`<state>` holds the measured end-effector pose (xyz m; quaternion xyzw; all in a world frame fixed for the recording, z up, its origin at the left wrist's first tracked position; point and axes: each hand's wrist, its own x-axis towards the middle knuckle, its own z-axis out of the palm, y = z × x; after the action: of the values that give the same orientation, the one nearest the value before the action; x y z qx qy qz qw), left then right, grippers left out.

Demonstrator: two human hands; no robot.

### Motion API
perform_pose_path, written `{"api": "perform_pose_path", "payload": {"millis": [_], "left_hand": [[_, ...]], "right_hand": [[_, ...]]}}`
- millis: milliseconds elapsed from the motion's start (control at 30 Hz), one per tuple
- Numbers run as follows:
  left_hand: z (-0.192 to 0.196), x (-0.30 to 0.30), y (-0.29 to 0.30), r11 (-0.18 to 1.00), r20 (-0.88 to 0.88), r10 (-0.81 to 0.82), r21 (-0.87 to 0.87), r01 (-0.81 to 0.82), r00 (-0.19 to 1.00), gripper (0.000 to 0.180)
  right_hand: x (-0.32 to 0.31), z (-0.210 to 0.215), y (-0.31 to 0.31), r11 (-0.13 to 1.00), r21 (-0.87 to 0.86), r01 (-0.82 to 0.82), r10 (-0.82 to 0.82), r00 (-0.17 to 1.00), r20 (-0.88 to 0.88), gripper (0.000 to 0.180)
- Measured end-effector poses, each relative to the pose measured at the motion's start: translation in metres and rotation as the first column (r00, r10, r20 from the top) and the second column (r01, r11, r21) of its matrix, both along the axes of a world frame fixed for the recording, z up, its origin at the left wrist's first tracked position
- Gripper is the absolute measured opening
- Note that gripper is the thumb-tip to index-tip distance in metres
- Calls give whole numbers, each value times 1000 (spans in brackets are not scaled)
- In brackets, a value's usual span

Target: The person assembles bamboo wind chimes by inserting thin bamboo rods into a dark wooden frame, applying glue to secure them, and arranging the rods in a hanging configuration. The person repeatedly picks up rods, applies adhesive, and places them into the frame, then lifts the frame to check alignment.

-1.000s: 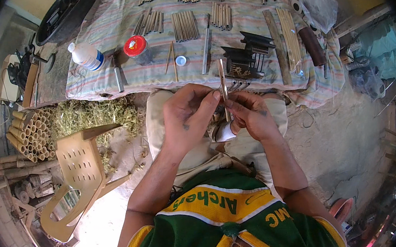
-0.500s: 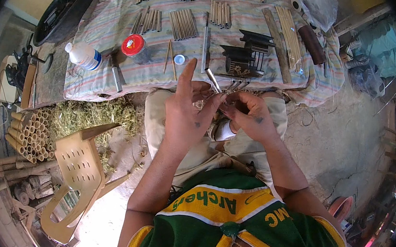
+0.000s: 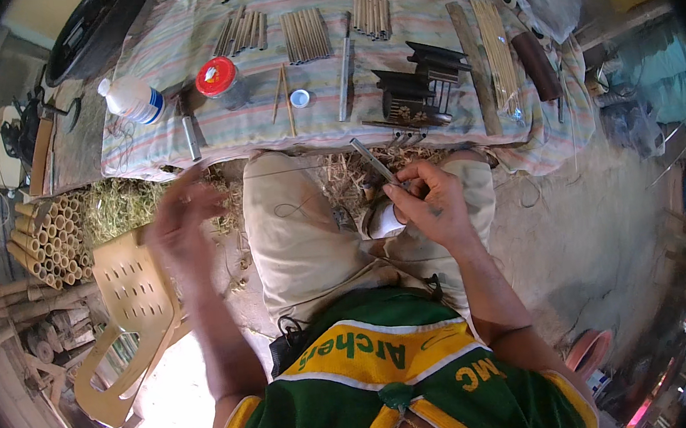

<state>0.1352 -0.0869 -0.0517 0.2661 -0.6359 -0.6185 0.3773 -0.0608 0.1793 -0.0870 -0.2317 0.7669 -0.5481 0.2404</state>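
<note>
Tube (image 3: 374,162), slender and silvery grey: nearer the person than the red-lidded jar (image 3: 221,83) and to the jar's right, tilted, its far end leaning left. Right hand (image 3: 429,201): grip closed on the tube's near part, thumb against fingers. Left hand (image 3: 186,218): nearer the person than the jar and slightly to its left, well apart from the tube, motion-blurred; cannot tell whether its grip is open or closed. Thin thread (image 3: 272,173) runs between left hand and tube, on the person's side of the jar; its ends are not resolvable.

Jar rests on the cloth-covered desk (image 3: 259,127). Left of jar: plastic bottle (image 3: 131,102) with blue-banded label. Near left of jar: dark-handled tool (image 3: 191,134) with metal end. Right of jar, in order: two thin sticks (image 3: 290,102), round white cap (image 3: 299,98), long metallic rod (image 3: 344,72), dark slatted stand (image 3: 421,84) with pale floral ornament, bundle of pale sticks (image 3: 497,56). Beyond jar, to its right: row of short tubes (image 3: 305,36), side by side.
</note>
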Motion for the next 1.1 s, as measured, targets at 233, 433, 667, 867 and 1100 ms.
{"api": "perform_pose_path", "payload": {"millis": [233, 433, 667, 867, 1100], "left_hand": [[36, 139, -91, 888, 915, 388, -402, 223, 108, 31], [-23, 11, 40, 822, 433, -518, 11, 570, 738, 52], [-24, -5, 68, 724, 345, -690, 306, 618, 637, 19], [-13, 41, 5, 796, 925, -178, -64, 601, 335, 20], [-22, 21, 29, 773, 904, -305, 51, 633, 299, 20]], "right_hand": [[2, -17, 19, 997, 46, 57, -53, 994, -91, 21], [37, -1, 1, 998, 33, -62, 67, 983, -171, 20], [18, -10, 19, 996, 68, 65, -48, 972, -228, 20], [-13, -27, 30, 990, 77, 122, -95, 953, -289, 21], [-42, -37, 45, 961, 38, 273, -236, 886, -400, 18]]}}
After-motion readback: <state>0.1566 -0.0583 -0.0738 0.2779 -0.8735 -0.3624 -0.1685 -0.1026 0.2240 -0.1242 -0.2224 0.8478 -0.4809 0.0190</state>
